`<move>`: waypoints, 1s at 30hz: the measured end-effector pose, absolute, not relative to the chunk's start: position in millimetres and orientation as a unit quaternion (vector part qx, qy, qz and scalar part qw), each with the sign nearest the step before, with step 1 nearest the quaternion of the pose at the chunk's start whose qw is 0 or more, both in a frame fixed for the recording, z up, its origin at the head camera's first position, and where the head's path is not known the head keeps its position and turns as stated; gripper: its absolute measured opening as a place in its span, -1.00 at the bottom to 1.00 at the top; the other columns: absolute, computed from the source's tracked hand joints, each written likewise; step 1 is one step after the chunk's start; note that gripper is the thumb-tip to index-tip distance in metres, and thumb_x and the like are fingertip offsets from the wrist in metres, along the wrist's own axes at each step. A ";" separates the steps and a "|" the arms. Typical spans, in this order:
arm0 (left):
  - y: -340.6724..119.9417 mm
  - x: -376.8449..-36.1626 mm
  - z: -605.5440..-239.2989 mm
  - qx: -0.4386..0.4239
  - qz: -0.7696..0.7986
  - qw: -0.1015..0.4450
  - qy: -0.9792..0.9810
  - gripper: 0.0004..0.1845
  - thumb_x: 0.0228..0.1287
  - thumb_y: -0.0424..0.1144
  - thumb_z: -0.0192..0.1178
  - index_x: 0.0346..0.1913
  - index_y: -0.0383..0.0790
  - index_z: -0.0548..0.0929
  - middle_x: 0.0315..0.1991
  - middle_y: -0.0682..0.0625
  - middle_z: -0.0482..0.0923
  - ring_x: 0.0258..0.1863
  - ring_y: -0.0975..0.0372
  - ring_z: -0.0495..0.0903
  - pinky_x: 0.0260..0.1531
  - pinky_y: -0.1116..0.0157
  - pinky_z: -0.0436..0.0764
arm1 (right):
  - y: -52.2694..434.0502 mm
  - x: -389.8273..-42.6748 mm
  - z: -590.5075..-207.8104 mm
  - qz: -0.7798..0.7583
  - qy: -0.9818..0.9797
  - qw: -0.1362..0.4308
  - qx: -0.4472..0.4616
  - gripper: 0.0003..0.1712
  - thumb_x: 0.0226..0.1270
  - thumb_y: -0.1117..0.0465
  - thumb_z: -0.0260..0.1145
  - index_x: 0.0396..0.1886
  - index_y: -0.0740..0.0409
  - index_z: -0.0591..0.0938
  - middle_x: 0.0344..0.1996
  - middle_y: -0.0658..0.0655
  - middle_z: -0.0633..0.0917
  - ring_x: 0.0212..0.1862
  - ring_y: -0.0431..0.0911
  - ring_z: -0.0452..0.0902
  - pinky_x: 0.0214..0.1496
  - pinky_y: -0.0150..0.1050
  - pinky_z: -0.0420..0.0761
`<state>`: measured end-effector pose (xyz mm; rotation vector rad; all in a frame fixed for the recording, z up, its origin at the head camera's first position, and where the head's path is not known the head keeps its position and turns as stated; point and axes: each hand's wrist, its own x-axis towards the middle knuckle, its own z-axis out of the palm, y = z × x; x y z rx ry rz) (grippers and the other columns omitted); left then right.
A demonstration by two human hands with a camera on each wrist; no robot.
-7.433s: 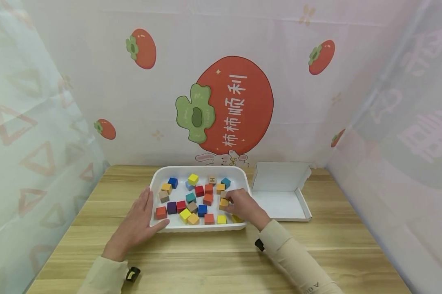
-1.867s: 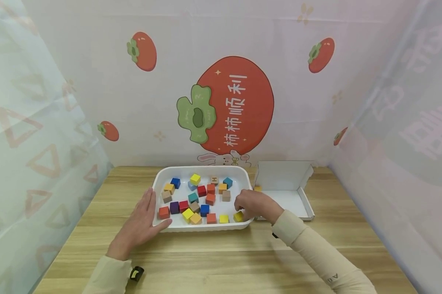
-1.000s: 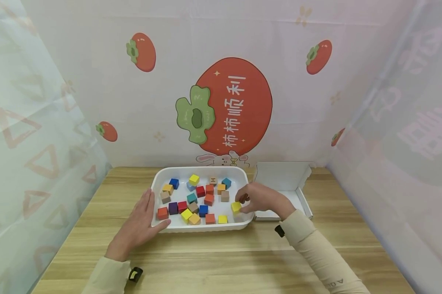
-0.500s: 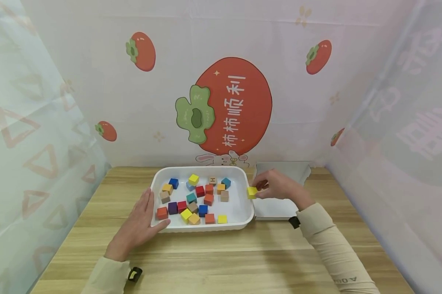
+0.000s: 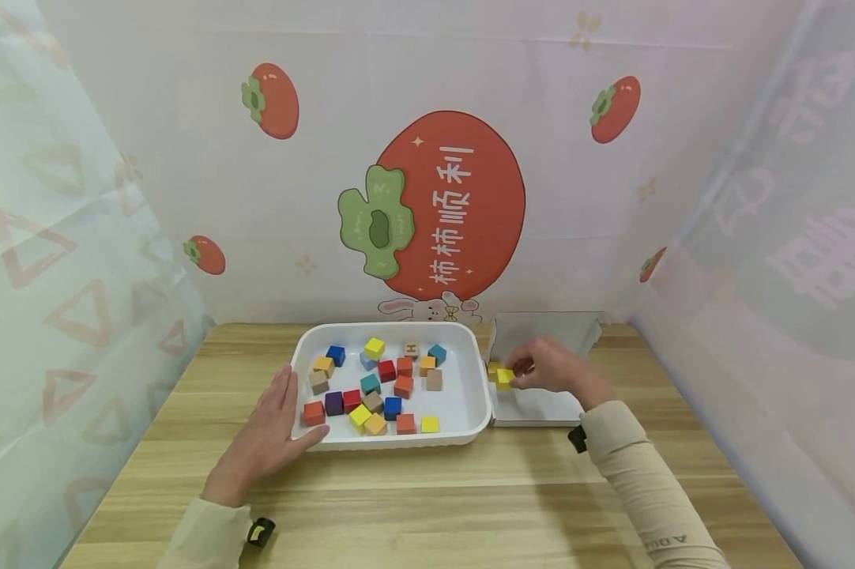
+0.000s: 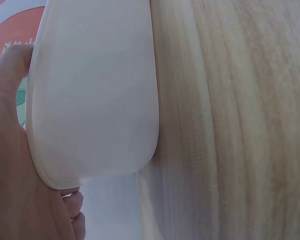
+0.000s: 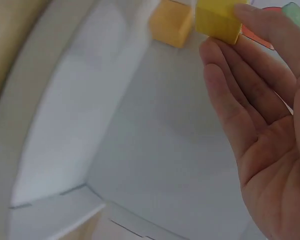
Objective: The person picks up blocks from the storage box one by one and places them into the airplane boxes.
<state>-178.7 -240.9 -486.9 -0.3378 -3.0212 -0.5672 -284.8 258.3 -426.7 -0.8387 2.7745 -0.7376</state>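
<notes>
My right hand (image 5: 541, 368) pinches a yellow cube (image 5: 504, 378) at its fingertips, low inside the white cardboard box (image 5: 548, 403) by its left wall. In the right wrist view the yellow cube (image 7: 218, 19) sits next to an orange-yellow cube (image 7: 171, 22) lying in the box (image 7: 140, 150). My left hand (image 5: 267, 431) rests flat against the left side of the white tray (image 5: 463, 411), thumb at its front rim. Close up, the tray (image 6: 95, 90) fills the left wrist view beside my palm. Several coloured cubes (image 5: 381, 379) lie in the tray.
The wooden table (image 5: 427, 498) extends in front of tray and box. The box's lid (image 5: 544, 336) stands up at the back. Printed fabric walls (image 5: 427, 158) close in the back and both sides.
My right hand picked a yellow cube from the tray's front right corner, carried it over the rim to the right, and lowered it into the box. The left hand stayed put.
</notes>
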 end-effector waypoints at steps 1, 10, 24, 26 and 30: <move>-240.9 -178.9 -487.4 -0.109 -0.183 0.024 -0.977 0.27 0.33 0.45 0.16 0.71 -0.37 -0.17 0.75 -0.31 -0.27 0.71 -0.27 -0.16 0.55 -0.38 0.10 | 259.0 -285.5 -431.1 -0.245 0.925 0.076 -0.280 -0.83 0.20 0.28 0.60 -0.20 0.11 0.84 -0.32 -0.05 0.82 -0.27 -0.25 0.70 -0.17 -0.36 0.76; -240.4 -179.1 -488.1 -0.107 -0.183 0.019 -0.977 0.28 0.33 0.48 0.13 0.71 -0.36 -0.19 0.75 -0.29 -0.30 0.71 -0.26 -0.17 0.56 -0.36 0.09 | 260.2 -288.6 -462.4 -0.267 0.923 0.085 -0.263 -0.80 0.23 0.30 0.59 -0.14 0.18 0.83 -0.29 0.02 0.83 -0.25 -0.23 0.70 -0.16 -0.32 0.78; -241.0 -180.4 -487.2 -0.109 -0.179 0.018 -0.978 0.28 0.34 0.46 0.13 0.70 -0.40 -0.17 0.74 -0.32 -0.28 0.70 -0.27 -0.16 0.56 -0.36 0.09 | 254.3 -289.6 -474.2 -0.264 0.928 0.057 -0.257 -0.79 0.23 0.34 0.59 -0.12 0.21 0.85 -0.25 0.08 0.87 -0.26 -0.24 0.73 -0.21 -0.35 0.79; -241.0 -180.6 -487.4 -0.108 -0.178 0.017 -0.978 0.28 0.34 0.46 0.13 0.70 -0.41 -0.18 0.74 -0.33 -0.28 0.70 -0.27 -0.16 0.57 -0.36 0.08 | 253.9 -290.5 -474.1 -0.257 0.930 0.055 -0.256 -0.79 0.24 0.31 0.59 -0.12 0.19 0.86 -0.24 0.07 0.87 -0.26 -0.25 0.72 -0.22 -0.35 0.78; -241.1 -180.8 -487.7 -0.109 -0.177 0.018 -0.978 0.28 0.34 0.47 0.12 0.70 -0.39 -0.18 0.74 -0.32 -0.28 0.71 -0.27 -0.16 0.57 -0.36 0.08 | 253.3 -291.6 -474.9 -0.246 0.932 0.041 -0.263 -0.81 0.25 0.29 0.58 -0.14 0.18 0.86 -0.25 0.05 0.87 -0.28 -0.27 0.68 -0.24 -0.36 0.76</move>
